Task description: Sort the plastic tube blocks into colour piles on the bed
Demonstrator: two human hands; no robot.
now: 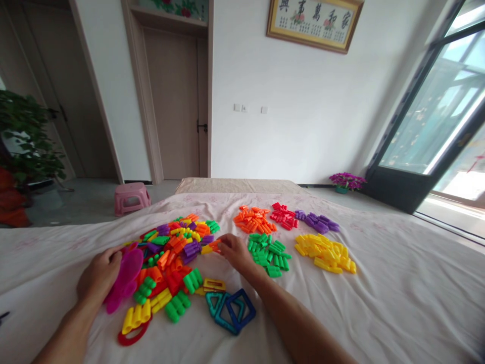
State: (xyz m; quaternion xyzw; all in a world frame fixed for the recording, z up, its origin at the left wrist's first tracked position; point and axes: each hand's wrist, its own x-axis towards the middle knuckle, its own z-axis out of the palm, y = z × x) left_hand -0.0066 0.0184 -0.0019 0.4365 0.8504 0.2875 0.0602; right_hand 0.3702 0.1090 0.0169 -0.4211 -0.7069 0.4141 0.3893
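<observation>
We've got the left hand (99,273) with its fingers closed on the edge of the magenta piece (127,278): flat, broad, rounded lobes, slightly see-through, tilted at the near-left side of the mixed pile (176,245). Our right hand (235,250) has its fingers pinched on a small orange piece (215,246) at the right side of that pile. A yellow bit (206,249) sits right by it.

Mixed pile: glossy plastic in orange, green, yellow, purple and red. Many pieces look like short tubes joined side by side; some are beaded. Parts overlap, so we can't tell every shape.

Right of it we see five single-color piles on the pale, wrinkled sheet (382,283). Orange pile (254,220), red pile (283,217) and purple pile (321,223) run along the far side; green pile (280,260) and yellow pile (326,253) lie nearer us. Yellow is chunky and stacked, green more spread out, red and purple smaller.

Near side, between our forearms: blue frames (242,326), open squares and a triangle, overlapping, darker blue over teal. Yellow frame (214,285) lies just beyond them. Red ring (129,340) is partly under yellow tubes (136,317) at the near edge of the mixed pile.
</observation>
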